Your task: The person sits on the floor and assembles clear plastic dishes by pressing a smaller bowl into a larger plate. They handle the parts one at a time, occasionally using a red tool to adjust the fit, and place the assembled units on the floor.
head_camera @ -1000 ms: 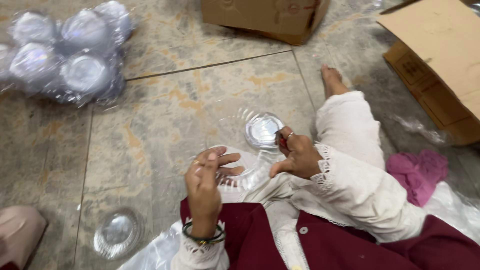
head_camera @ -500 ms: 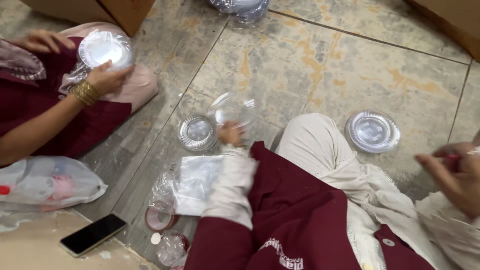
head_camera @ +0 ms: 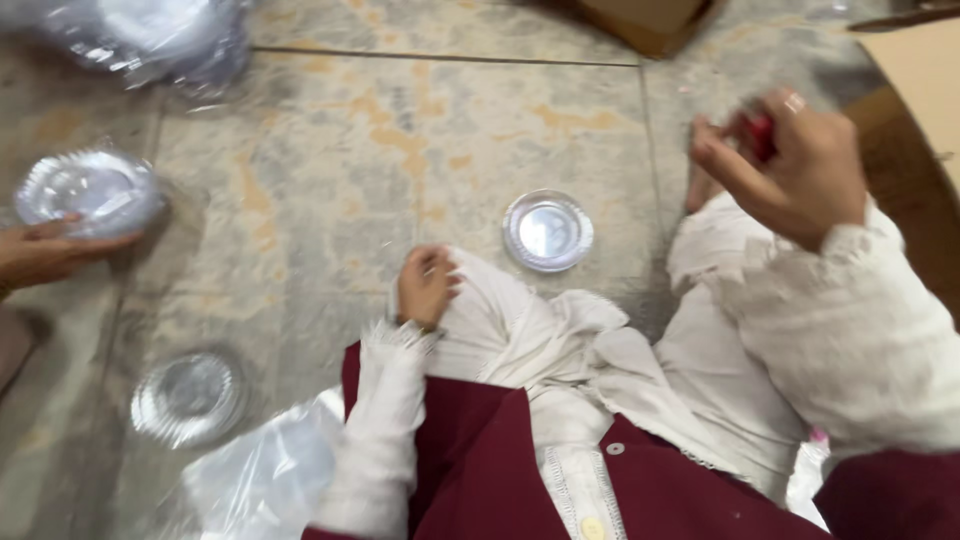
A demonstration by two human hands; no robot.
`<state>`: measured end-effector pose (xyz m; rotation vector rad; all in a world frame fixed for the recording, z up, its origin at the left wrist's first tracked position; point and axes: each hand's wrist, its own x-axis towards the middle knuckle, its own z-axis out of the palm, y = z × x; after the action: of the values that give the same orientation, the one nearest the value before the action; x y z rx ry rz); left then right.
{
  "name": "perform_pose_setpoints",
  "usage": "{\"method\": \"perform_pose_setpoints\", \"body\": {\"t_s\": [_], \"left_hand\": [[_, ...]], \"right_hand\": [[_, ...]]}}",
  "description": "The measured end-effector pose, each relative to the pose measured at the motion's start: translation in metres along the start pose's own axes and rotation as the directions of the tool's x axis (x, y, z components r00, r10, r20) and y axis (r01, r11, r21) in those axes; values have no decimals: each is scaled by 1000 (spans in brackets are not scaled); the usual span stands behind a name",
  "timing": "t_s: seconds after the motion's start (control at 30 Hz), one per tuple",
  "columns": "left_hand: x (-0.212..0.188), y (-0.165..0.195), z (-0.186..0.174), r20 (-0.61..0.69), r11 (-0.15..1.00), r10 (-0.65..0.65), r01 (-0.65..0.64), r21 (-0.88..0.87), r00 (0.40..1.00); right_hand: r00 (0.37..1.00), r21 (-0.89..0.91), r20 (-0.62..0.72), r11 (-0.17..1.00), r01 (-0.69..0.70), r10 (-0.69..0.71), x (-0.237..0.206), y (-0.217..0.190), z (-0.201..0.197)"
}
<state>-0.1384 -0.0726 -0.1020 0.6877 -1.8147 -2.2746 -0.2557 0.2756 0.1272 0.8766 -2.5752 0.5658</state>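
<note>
1. The person sits on a stone tile floor (head_camera: pixel 330 190) in white trousers and a dark red top.
2. The right hand (head_camera: pixel 790 165) is lifted up near the right edge of the view. Its fingers are curled tight around a small red thing (head_camera: pixel 760 135). The picture is blurry there, so I cannot tell what the red thing is.
3. The left hand (head_camera: pixel 425 285) rests low on the person's white knee. Its fingers are curled in, but I cannot tell if it holds anything.
4. A round clear plastic lid (head_camera: pixel 547 230) lies flat on the floor, just beside the knee and between the two hands.
5. Another clear lid (head_camera: pixel 190 395) lies on the floor near the bottom left corner, next to a crumpled clear plastic bag (head_camera: pixel 265 470).
6. At the left edge, another person's hand (head_camera: pixel 50 250) touches a stack of clear lids (head_camera: pixel 90 190).
7. A brown cardboard box (head_camera: pixel 915 120) stands at the right edge, behind the right hand.
</note>
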Motion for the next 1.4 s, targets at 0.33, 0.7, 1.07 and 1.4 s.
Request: {"method": "perform_pose_setpoints", "body": {"t_s": [0.33, 0.7, 1.07, 1.4], "left_hand": [[136, -29, 138, 2, 462, -200, 93, 882, 980], [179, -54, 154, -116, 423, -229, 206, 882, 967], [179, -60, 148, -53, 719, 149, -71, 691, 987], [143, 12, 140, 231, 992, -104, 117, -45, 967]], "right_hand": [[958, 50, 271, 993, -111, 93, 84, 69, 97], [891, 226, 378, 909, -351, 250, 49, 176, 153], [875, 56, 390, 941, -334, 287, 45, 163, 147], [803, 184, 434, 832, -524, 409, 65, 134, 143]]}}
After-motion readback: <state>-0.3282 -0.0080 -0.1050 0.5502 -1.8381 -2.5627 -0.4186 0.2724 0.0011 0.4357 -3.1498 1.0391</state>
